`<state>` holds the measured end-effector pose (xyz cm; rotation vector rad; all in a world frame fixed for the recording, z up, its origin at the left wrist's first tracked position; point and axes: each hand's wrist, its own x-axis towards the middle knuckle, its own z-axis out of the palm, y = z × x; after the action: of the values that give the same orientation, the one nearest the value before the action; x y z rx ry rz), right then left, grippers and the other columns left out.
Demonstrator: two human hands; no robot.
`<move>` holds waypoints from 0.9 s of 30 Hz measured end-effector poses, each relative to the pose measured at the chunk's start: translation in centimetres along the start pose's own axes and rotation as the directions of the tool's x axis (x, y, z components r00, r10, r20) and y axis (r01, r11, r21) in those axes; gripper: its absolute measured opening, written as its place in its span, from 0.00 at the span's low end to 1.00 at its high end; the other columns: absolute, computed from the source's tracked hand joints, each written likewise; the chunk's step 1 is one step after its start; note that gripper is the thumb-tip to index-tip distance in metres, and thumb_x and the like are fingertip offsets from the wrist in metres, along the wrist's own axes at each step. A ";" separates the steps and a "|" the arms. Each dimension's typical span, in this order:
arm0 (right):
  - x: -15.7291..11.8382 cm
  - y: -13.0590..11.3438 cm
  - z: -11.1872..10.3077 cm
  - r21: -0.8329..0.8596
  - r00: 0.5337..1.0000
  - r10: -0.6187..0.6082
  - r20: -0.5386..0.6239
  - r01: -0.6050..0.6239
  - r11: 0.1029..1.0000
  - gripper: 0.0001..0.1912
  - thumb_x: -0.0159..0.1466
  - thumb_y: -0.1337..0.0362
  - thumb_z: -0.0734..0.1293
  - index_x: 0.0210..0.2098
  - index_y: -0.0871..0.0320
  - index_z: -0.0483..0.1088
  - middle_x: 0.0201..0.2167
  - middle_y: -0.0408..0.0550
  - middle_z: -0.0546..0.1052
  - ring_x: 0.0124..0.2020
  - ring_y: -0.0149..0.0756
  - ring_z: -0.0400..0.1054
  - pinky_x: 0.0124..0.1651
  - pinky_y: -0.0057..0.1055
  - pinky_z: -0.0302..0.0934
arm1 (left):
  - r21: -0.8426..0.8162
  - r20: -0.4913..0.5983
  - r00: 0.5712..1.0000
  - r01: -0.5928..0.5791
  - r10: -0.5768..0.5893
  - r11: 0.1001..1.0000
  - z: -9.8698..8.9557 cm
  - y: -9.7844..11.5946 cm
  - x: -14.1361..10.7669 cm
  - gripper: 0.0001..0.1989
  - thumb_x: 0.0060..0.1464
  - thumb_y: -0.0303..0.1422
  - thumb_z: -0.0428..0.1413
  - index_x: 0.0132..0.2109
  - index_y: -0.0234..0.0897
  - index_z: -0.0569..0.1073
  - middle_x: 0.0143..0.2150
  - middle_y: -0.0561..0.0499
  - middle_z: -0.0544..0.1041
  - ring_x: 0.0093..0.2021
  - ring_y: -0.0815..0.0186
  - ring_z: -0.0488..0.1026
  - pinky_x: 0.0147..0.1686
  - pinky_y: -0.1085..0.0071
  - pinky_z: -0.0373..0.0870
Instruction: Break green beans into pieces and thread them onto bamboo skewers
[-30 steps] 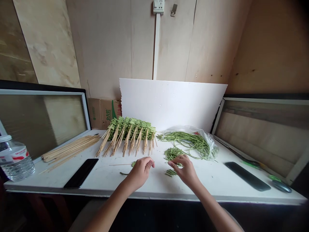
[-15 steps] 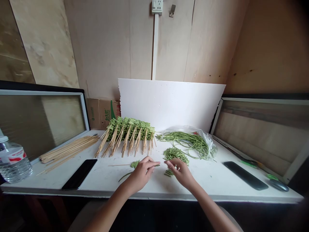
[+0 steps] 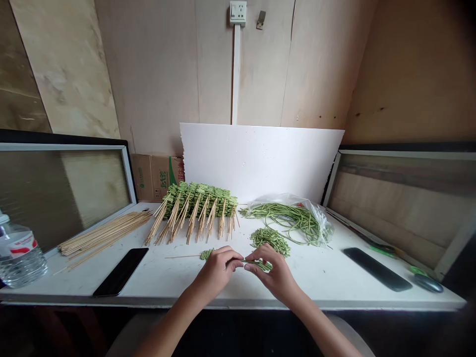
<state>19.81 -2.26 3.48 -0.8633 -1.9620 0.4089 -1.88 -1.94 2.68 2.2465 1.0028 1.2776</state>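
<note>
Between my two hands is a thin green bean [image 3: 244,261]. My left hand [image 3: 220,267] pinches it from the left, and my right hand [image 3: 270,267] pinches it close by, the fingertips nearly touching. Left of my left hand, a skewer [image 3: 182,257] lies on the table with bean pieces [image 3: 207,254] threaded on it. Behind my right hand sits a pile of short cut beans [image 3: 270,239]. Long uncut beans [image 3: 293,216] spill from a clear plastic bag [image 3: 324,223]. Filled bean skewers [image 3: 201,198] are stacked at the back.
Loose bamboo sticks [image 3: 104,233] lie at the left, near a dark phone [image 3: 122,271] and a water bottle [image 3: 21,255]. On the right are a black flat object [image 3: 377,269] and a mouse [image 3: 428,283]. A white board [image 3: 260,161] stands behind the white table [image 3: 167,292].
My right hand has moved left to meet my left hand and now grips the bean too. The long bean end below my left hand is no longer visible. The view has shifted slightly.
</note>
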 end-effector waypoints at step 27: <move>-0.1 -0.7 0.2 -0.053 0.989 -0.138 -0.052 0.135 0.989 0.03 0.67 0.64 0.71 0.40 0.49 0.79 0.32 0.48 0.78 0.40 0.45 0.64 0.43 0.41 0.62 | -0.032 -0.060 0.998 0.005 -0.007 0.999 0.4 0.5 0.1 0.07 0.58 0.24 0.63 0.39 0.39 0.84 0.35 0.50 0.82 0.35 0.65 0.78 0.38 0.71 0.71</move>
<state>19.41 -2.80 3.70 -0.7574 -1.9731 0.2549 -1.31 -2.18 2.87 2.1910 1.0028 1.3566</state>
